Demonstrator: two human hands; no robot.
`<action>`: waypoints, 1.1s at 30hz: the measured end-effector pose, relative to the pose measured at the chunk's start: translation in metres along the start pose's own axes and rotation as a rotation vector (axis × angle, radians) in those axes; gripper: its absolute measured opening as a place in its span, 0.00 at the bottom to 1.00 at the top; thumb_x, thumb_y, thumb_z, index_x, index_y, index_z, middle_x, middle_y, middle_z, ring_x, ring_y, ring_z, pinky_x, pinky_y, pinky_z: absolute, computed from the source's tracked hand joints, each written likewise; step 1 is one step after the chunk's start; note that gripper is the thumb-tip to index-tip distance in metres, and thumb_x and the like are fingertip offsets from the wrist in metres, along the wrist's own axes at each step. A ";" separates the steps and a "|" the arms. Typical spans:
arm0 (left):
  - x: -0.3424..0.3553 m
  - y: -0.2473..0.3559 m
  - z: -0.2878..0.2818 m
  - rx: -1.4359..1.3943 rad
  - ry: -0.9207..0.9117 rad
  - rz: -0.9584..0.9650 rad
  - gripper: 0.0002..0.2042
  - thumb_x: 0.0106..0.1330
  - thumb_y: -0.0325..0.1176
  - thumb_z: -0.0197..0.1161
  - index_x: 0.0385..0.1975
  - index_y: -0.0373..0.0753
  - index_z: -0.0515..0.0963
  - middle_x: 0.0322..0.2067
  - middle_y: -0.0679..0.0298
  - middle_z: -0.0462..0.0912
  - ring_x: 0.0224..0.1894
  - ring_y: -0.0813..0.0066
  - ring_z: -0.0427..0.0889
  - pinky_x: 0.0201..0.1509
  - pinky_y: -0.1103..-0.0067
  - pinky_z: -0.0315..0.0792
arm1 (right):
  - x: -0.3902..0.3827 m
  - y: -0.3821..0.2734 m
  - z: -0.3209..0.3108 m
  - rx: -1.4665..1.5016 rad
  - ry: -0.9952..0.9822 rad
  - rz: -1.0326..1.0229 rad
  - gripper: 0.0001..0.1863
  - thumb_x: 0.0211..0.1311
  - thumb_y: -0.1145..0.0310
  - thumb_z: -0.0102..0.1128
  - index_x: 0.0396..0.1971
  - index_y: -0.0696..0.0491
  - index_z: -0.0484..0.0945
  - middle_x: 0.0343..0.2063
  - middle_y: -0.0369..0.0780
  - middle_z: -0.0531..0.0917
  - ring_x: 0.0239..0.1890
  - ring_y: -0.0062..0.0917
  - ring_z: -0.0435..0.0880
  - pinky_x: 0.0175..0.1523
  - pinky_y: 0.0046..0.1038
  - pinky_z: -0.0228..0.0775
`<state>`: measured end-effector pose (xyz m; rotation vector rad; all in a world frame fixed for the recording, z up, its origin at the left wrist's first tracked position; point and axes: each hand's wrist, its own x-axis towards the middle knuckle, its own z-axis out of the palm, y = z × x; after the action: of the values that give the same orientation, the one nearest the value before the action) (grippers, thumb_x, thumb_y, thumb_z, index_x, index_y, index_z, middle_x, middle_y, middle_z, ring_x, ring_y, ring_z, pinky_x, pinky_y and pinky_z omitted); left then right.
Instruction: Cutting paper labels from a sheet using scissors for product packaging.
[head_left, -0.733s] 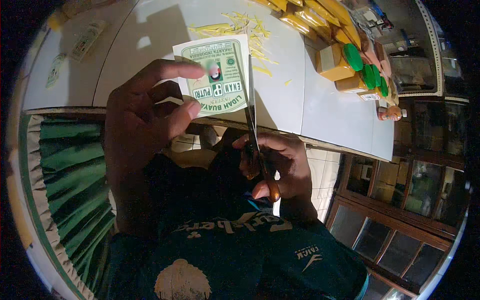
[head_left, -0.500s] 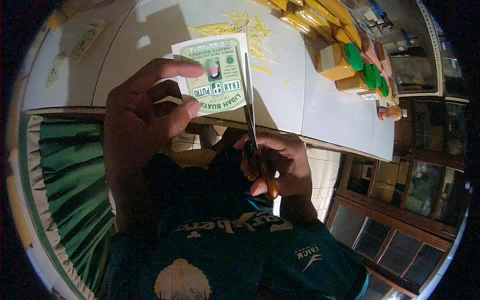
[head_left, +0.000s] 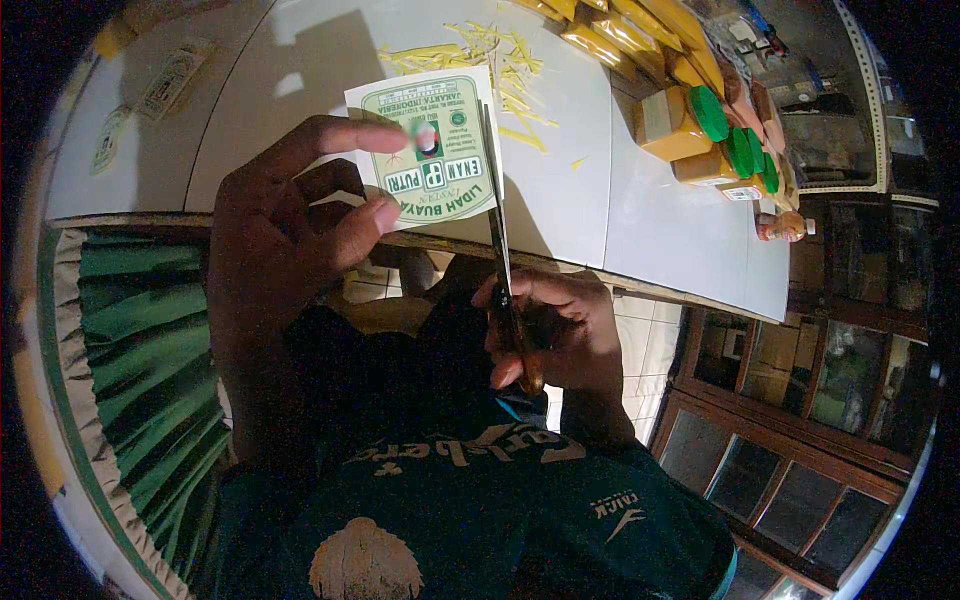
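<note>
Between the thumb and fingers of my left hand (head_left: 300,205) is a pale green printed label (head_left: 440,185) with a white margin, held up over the table's near edge. My right hand (head_left: 555,325) grips a pair of scissors (head_left: 501,255) by the handles, blades pointing away from me. The blades lie along the label's right edge and look nearly closed. A thin white strip of paper hangs beside the blades at that edge. Past the label, a scatter of thin yellow paper strips (head_left: 515,75) lies on the white table (head_left: 570,190).
At the right stand jars with green lids (head_left: 708,114), beside a row of yellow packets (head_left: 610,45) and a small bottle (head_left: 785,226). Two more labels (head_left: 175,80) lie far left. A green pleated curtain (head_left: 140,350) hangs below the table; a wooden glass-paned cabinet (head_left: 790,430) is at right.
The scissors have closed along the label's right edge, and a narrow strip has parted there. My right hand's fingers have drawn together; my left hand has barely moved.
</note>
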<state>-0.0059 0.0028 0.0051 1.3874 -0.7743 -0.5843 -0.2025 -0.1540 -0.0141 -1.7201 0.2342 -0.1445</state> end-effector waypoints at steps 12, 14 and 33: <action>0.003 -0.008 -0.001 -0.032 0.000 0.033 0.17 0.50 0.18 0.60 0.43 0.32 0.74 0.37 0.61 0.80 0.37 0.79 0.79 0.40 0.84 0.73 | -0.003 0.006 0.004 0.104 0.020 -0.037 0.32 0.32 0.76 0.77 0.44 0.61 0.74 0.27 0.44 0.81 0.25 0.20 0.80 0.27 0.20 0.71; 0.005 -0.006 -0.002 -0.009 -0.038 -0.025 0.17 0.49 0.19 0.60 0.43 0.32 0.75 0.38 0.61 0.80 0.37 0.78 0.79 0.40 0.83 0.73 | -0.003 0.012 0.005 0.090 0.075 -0.100 0.32 0.32 0.73 0.78 0.43 0.62 0.74 0.26 0.42 0.81 0.26 0.20 0.80 0.27 0.19 0.70; 0.000 -0.011 0.000 -0.020 -0.117 0.070 0.16 0.50 0.19 0.60 0.42 0.32 0.74 0.41 0.60 0.77 0.39 0.76 0.78 0.43 0.82 0.74 | -0.002 -0.003 0.004 0.148 0.092 0.144 0.39 0.24 0.57 0.81 0.39 0.64 0.75 0.19 0.37 0.80 0.20 0.16 0.77 0.23 0.15 0.64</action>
<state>-0.0053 0.0014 -0.0053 1.3109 -0.9049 -0.6212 -0.2035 -0.1490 -0.0118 -1.5455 0.4052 -0.1320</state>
